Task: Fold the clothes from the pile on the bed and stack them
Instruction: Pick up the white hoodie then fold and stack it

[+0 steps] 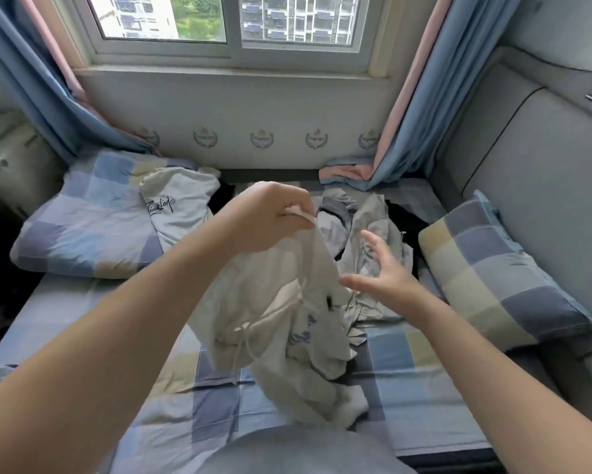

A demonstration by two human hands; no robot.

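My left hand point(270, 213) grips the top edge of a pale cream garment point(274, 323) with drawstrings and blue print, holding it up so it hangs crumpled down to the checked bedsheet point(407, 381). My right hand point(380, 271) hovers beside the hanging cloth with fingers spread, holding nothing. Behind it lies the pile point(373, 227) of grey and black clothes. A white shirt point(178, 206) with dark script lettering lies over the left pillow.
Checked pillows lie at the left point(82, 227) and right point(486, 278) of the bed. A grey padded headboard point(533, 159) rises on the right. Blue and pink curtains point(410, 131) hang beside the window, their ends on the bed.
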